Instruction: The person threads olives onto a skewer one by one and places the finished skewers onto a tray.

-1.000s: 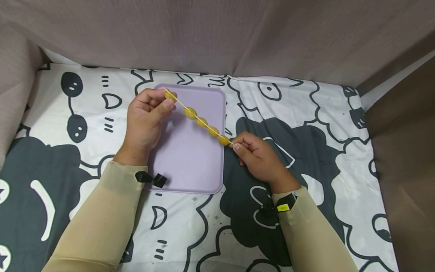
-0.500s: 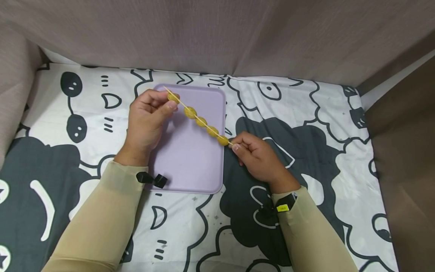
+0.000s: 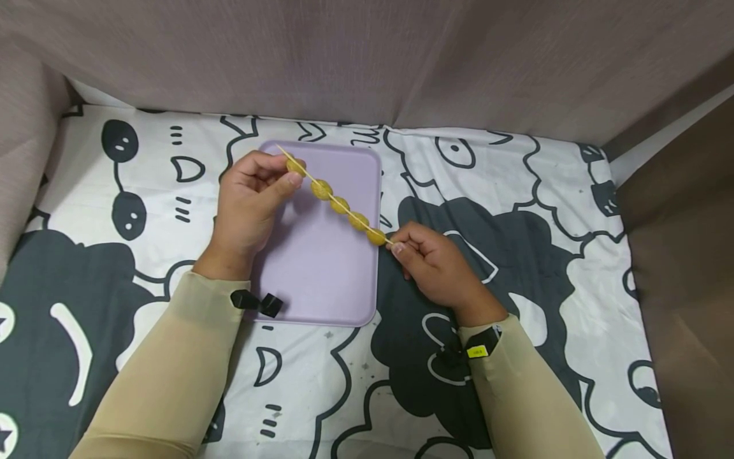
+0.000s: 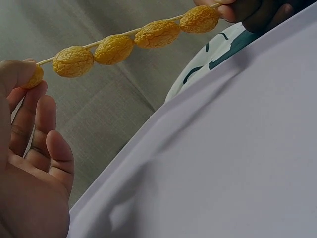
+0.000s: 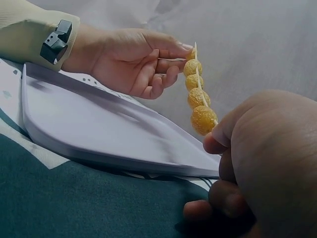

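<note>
A thin pale skewer [image 3: 309,176] slants above the tray, lined with several wrinkled yellow oval pieces [image 3: 339,204] that look like dried fruit. My left hand [image 3: 246,204] pinches the end piece [image 3: 295,166] between thumb and fingers, close to the skewer's upper tip. A gap separates that piece from its neighbour. With thumb and index finger, my right hand [image 3: 430,261] pinches the lower end of the skewer, right beside the last yellow piece [image 5: 203,120]. In the left wrist view the other left fingers [image 4: 60,148] stand loosely bent, away from the skewer.
Below the skewer lies a lilac rectangular tray [image 3: 321,280] with a low rim. It rests on a black-and-white cartoon-print cloth [image 3: 309,382]. Grey-brown fabric [image 3: 367,64] hangs along the back, with more at both sides.
My left fingers and the end piece have slid a little along the skewer toward the other pieces. More of the bare upper tip shows. My right hand has stayed nearly still.
</note>
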Demonstrator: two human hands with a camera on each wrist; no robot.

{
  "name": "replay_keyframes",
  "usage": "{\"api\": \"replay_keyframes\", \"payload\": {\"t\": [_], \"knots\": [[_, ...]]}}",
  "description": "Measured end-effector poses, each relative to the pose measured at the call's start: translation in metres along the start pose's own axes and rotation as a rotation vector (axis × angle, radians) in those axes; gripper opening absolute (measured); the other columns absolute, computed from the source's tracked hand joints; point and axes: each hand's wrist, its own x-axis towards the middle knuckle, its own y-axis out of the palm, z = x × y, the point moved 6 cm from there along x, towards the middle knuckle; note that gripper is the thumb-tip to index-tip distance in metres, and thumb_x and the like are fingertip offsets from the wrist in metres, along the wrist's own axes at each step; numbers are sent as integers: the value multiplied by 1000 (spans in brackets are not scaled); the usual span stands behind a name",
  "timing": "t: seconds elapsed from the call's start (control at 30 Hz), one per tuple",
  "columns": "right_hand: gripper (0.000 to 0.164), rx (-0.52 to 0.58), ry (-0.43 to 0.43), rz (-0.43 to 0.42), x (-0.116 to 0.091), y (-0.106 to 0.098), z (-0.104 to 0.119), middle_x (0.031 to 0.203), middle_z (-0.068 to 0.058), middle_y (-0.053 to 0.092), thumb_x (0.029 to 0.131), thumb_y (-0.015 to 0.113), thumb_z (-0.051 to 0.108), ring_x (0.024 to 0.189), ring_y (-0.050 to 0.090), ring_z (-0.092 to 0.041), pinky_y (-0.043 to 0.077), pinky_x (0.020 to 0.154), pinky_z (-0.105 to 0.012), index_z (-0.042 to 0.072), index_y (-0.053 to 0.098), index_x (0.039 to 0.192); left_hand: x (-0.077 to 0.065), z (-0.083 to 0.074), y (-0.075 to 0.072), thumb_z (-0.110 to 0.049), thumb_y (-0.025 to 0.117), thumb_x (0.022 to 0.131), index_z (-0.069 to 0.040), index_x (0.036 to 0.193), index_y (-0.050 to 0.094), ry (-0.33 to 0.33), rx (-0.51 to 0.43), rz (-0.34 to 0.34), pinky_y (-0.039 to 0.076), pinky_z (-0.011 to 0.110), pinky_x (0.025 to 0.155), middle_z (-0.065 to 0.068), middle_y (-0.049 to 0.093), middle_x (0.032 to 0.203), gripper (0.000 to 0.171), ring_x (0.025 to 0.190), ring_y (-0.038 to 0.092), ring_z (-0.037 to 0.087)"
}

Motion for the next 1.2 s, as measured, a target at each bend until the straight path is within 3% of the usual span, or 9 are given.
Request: {"api": "replay_keyframes", "payload": {"t": [1.2], "knots": [[10,-11,22,-1,0,0,0,70,-4,60,114,62,6,60,56,-17,46,54,-31,4,69,108,-2,1,5,23,72,94,-15,106,78,-56,43,29,67,22,90,4,85,108,40,100,80,14]]}}
